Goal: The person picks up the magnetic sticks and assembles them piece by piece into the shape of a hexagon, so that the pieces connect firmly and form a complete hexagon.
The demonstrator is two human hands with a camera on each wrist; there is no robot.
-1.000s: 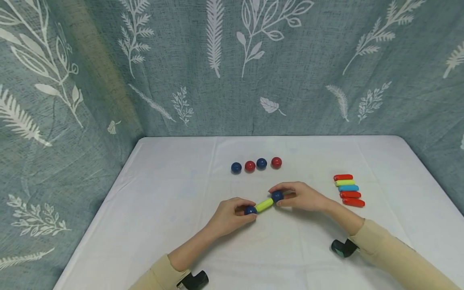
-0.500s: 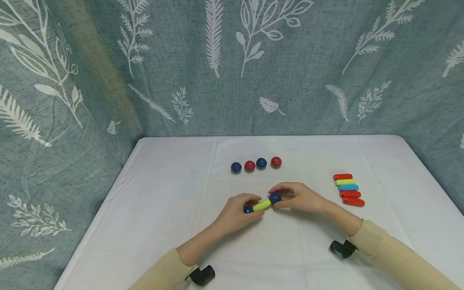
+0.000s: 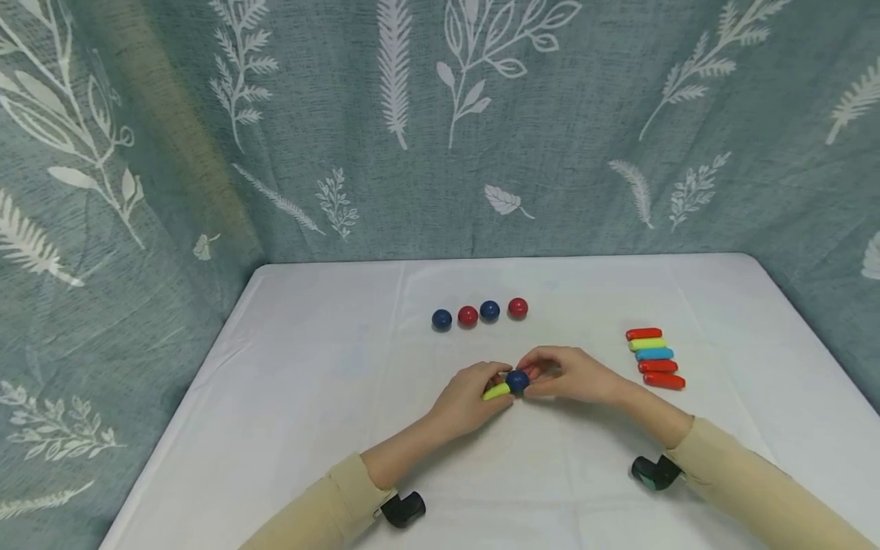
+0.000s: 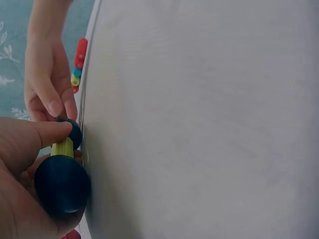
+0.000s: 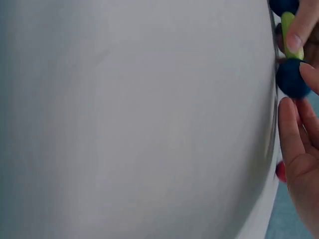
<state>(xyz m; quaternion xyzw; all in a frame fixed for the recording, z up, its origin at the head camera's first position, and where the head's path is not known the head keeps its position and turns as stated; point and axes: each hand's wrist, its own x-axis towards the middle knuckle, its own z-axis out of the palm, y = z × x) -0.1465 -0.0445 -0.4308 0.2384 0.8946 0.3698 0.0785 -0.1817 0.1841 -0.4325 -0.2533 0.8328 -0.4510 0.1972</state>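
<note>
My left hand (image 3: 464, 401) grips a yellow-green stick (image 3: 496, 392) that has a blue ball at each end. In the right wrist view the thumb lies along this stick (image 5: 292, 37), close to the right-hand ball (image 5: 293, 78). The other blue ball (image 4: 62, 185) sits within the left palm, hidden in the head view. My right hand (image 3: 574, 374) is at the right-hand ball (image 3: 517, 381), thumb and fingers spread on its right side; in the right wrist view the thumb overlaps the ball and the fingers look straight.
Behind the hands, two blue balls (image 3: 442, 320) and two red balls (image 3: 518, 308) form a row on the white table (image 3: 309, 382). To the right lies a stack of sticks: red (image 3: 664, 380), blue (image 3: 655, 354) and yellow-green (image 3: 648, 344). A patterned curtain (image 3: 412, 183) hangs behind.
My left hand has slid rightward from the left ball along the stick toward the right ball. The right hand's fingers have loosened from around the right ball. The head view has shifted slightly.
</note>
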